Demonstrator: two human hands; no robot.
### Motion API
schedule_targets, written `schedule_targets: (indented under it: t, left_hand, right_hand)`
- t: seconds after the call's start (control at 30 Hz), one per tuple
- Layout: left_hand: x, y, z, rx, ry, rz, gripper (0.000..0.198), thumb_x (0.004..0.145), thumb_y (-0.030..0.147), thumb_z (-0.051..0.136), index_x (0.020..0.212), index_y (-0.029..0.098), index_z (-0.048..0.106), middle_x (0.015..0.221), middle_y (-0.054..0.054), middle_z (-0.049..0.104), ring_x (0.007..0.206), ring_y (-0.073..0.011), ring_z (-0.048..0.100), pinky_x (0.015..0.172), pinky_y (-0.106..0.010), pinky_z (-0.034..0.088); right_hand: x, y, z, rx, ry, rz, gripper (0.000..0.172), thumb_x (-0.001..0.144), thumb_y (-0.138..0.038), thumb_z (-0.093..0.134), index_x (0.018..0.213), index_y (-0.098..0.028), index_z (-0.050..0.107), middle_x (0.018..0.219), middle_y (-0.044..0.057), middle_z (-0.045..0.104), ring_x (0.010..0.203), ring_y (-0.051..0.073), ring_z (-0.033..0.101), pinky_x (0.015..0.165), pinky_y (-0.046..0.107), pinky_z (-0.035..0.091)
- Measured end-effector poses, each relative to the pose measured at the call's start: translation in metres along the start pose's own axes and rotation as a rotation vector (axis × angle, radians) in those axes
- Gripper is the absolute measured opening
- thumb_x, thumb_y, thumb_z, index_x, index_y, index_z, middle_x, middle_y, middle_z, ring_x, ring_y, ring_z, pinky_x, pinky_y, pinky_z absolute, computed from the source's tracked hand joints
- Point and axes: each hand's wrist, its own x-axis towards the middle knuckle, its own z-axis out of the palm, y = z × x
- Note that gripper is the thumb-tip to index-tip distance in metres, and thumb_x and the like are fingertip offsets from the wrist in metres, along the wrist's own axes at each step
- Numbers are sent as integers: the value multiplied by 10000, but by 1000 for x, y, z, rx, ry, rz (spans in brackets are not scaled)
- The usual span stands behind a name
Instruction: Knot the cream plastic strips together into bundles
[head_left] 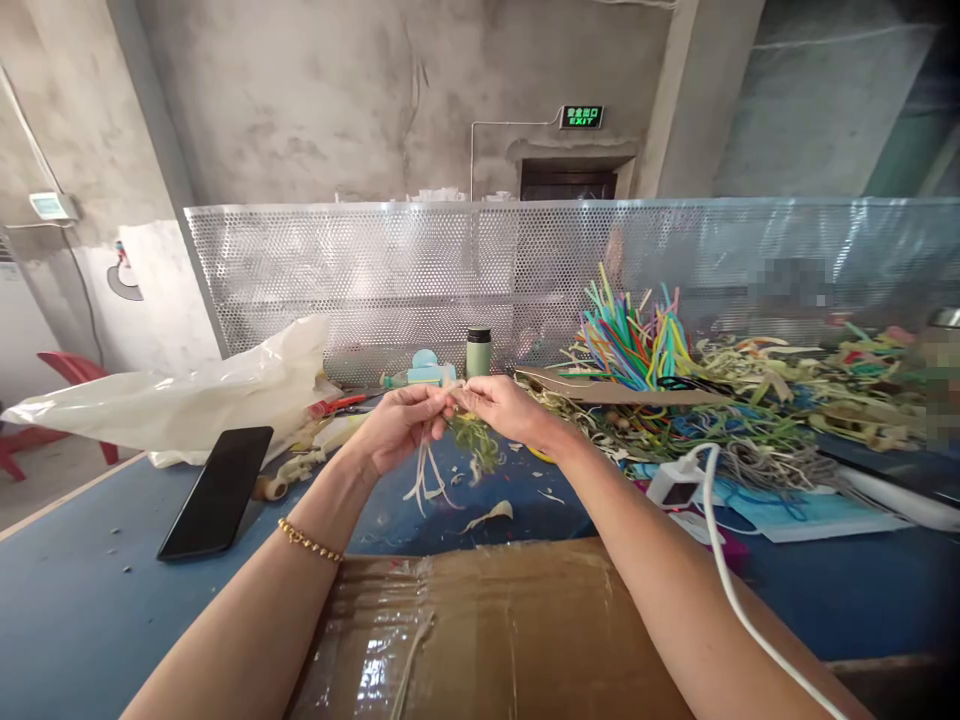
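Note:
My left hand and my right hand meet above the blue table, fingertips pinched together on a thin strip. Pale strips hang down from my left hand. A small bunch of green strips dangles under my right hand. A gold bracelet circles my left wrist. Loose pale scraps lie on the table below the hands.
A taped cardboard box sits under my forearms. A black phone lies at left beside a plastic bag. At right spreads a heap of coloured strips, with a white charger and cable. A perforated metal screen backs the table.

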Motion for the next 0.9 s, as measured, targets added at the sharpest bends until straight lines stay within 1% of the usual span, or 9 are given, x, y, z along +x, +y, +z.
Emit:
schedule_targets:
  t: [0.1, 0.2, 0.27, 0.37, 0.43, 0.5, 0.67, 0.77, 0.9]
  left_hand:
    - [4, 7, -11, -169, 190, 87, 167, 866, 32, 567, 724, 76, 644, 659, -29, 589, 495, -49, 516, 488, -134, 424]
    - [6, 12, -19, -271, 242, 98, 241, 909, 10, 464, 737, 79, 618, 640, -25, 555, 471, -48, 476, 439, -127, 388]
    - [7, 12, -19, -309, 235, 80, 278, 927, 5, 411, 741, 77, 605, 631, -21, 535, 442, -38, 433, 418, -127, 371]
    - [7, 10, -18, -354, 247, -9, 304, 933, -9, 373, 731, 78, 582, 619, -16, 510, 423, -28, 406, 391, -115, 343]
    - [8, 9, -16, -378, 269, -48, 305, 933, -16, 365, 731, 80, 572, 622, -17, 507, 439, -31, 432, 390, -109, 345]
    - [8, 8, -15, -391, 280, -48, 294, 934, -14, 369, 743, 81, 571, 629, -20, 512, 462, -38, 463, 401, -108, 364]
    - [7, 7, -6, -373, 265, -27, 244, 916, -13, 415, 767, 94, 575, 645, -19, 524, 485, -45, 485, 423, -113, 400]
    - [6, 4, 2, -354, 258, -24, 227, 907, -11, 440, 762, 99, 575, 644, -14, 526, 496, -47, 499, 438, -115, 417]
    - [6, -1, 9, -330, 180, -46, 220, 900, -4, 457, 753, 90, 590, 631, -12, 521, 496, -52, 505, 457, -125, 436]
  right_hand:
    - [-7, 4, -9, 10, -235, 105, 372, 830, -400, 645, 604, -183, 444, 544, -78, 303, 503, 74, 285, 495, 246, 177]
    - [-9, 16, -13, -33, -281, 217, 305, 736, -308, 718, 562, -165, 513, 505, -81, 314, 474, 65, 281, 461, 234, 171]
    - [-8, 24, -14, 90, -175, 300, 154, 758, -287, 696, 718, -152, 635, 504, -74, 378, 446, 73, 323, 423, 224, 225]
    - [-4, 29, -15, 297, 199, 361, 294, 802, -244, 657, 1079, -149, 642, 725, 12, 592, 540, 108, 510, 426, 222, 404]
    - [-3, 25, -14, 257, 347, 386, 262, 801, -224, 664, 1045, -133, 647, 863, 73, 643, 638, 132, 592, 449, 225, 474]
    - [-3, 17, -11, 196, 190, 414, 168, 822, -275, 666, 869, -114, 662, 843, 102, 672, 628, 146, 624, 435, 224, 481]
    - [-7, -2, 9, 131, -397, 431, 348, 838, -435, 667, 690, -119, 655, 726, 105, 707, 536, 142, 635, 425, 228, 473]
    - [-5, -6, 22, 120, -391, 419, 327, 840, -423, 663, 696, -130, 654, 723, 87, 703, 564, 140, 641, 439, 226, 477]
    - [1, -6, 29, 176, -110, 348, 120, 814, -257, 669, 830, -138, 663, 746, 50, 682, 596, 130, 631, 422, 200, 440]
